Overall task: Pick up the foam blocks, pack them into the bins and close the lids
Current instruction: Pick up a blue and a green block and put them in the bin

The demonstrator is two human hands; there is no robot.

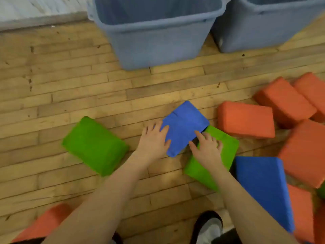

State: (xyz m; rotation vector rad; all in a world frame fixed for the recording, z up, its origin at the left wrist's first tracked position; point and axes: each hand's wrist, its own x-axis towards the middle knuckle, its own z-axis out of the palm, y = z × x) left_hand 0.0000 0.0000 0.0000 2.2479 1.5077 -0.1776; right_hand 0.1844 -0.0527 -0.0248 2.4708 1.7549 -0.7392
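A grey shoe (pixel 208 228) sits nearest. Both hands, left hand (pixel 153 140) and right hand (pixel 206 148), clamp the blue rectangular foam block (pixel 184 125) lying on the green foam block (pixel 223 148) on the wooden floor (pixel 70 85). The pick-up step; next, lift it into the open blue-grey plastic bin (pixel 158 32).

Single head-worn view, looking forward and steeply down at the floor (pixel 70 85). Close on both hands (pixel 153 141) at near centre; bins (pixel 154 41) far, blocks (pixel 246 118) at right.
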